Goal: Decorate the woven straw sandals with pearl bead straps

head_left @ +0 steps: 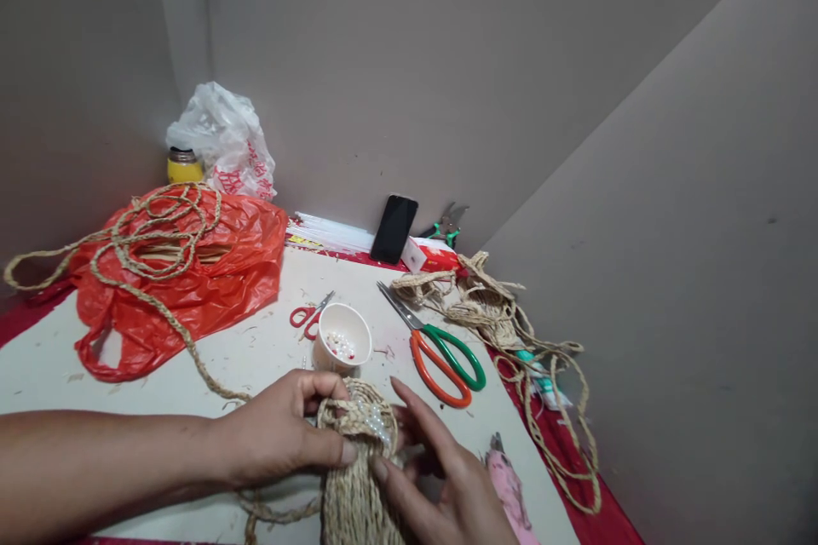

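Note:
A woven straw piece (358,477) with a row of small white beads on its top edge stands near the table's front. My left hand (281,434) grips its upper left rim, thumb in front and fingers curled over the top. My right hand (440,477) rests on its right side, fingers stretched along the weave and the thumb pressed on its front. A braided straw cord (166,311) runs from under the piece to the left.
A white paper cup (343,339) with beads stands just behind the piece, small red scissors (310,315) to its left, large green-and-orange scissors (440,353) to its right. A red plastic bag (192,272) under coiled cord lies left; straw scraps (492,306), a phone (394,228) and a pink glue gun (508,490) lie right.

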Available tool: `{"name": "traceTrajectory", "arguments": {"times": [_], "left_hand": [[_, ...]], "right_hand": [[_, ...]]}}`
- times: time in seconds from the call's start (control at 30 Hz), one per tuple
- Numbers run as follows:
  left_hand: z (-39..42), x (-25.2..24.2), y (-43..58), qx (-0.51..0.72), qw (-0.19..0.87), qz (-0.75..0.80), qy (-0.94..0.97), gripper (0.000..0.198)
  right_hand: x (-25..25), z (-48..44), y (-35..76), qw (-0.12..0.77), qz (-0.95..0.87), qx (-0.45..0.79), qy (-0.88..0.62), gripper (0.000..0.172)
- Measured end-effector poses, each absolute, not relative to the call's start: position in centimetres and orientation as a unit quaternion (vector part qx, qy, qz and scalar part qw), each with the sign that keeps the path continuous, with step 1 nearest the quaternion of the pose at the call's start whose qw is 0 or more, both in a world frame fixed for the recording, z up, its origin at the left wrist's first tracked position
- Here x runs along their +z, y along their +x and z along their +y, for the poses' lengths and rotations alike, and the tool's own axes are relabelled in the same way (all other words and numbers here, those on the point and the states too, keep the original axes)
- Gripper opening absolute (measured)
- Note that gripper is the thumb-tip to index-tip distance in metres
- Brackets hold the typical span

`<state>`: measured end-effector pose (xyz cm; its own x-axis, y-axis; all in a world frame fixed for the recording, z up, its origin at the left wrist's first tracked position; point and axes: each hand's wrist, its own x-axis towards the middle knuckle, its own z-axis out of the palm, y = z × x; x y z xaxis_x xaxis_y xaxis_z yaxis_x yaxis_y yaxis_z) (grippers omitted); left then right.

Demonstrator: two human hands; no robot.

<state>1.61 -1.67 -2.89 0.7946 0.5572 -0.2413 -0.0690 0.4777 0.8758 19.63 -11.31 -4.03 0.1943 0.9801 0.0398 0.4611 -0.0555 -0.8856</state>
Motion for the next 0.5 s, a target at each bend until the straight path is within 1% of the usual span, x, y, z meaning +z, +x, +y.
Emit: {"name": "traceTrajectory", "arguments": {"times": [0.13,0.23,0.33,0.4,0.5], "left_hand": [[-1.45,-2.83,1.55,0.212,0.809,0.244,0.491,0.029],[-1.48,-3.03,1.60,0.254,0.800,0.222,0.496,0.034],[-1.71,-3.24,1.59,0.269,0.796,0.216,0.497,0.040],[-1.92,-3.28,1.56,0.269,0.795,0.216,0.499,0.041],[-2.21,-3.14,1.50,0.263,0.797,0.213,0.501,0.043]], "right_hand": [[-3.99,-11.19,19.04,0.439,-0.443,0.478,-0.618,0.064],[-3.88,-11.04,19.14,0.457,-0.362,0.553,-0.595,0.064],[-4.01,-10.89,19.53,0.461,-0.314,0.613,-0.560,0.066],[-4.15,-10.81,19.68,0.452,-0.303,0.656,-0.523,0.063],[-4.04,-10.74,19.58,0.442,-0.280,0.711,-0.469,0.051]]}}
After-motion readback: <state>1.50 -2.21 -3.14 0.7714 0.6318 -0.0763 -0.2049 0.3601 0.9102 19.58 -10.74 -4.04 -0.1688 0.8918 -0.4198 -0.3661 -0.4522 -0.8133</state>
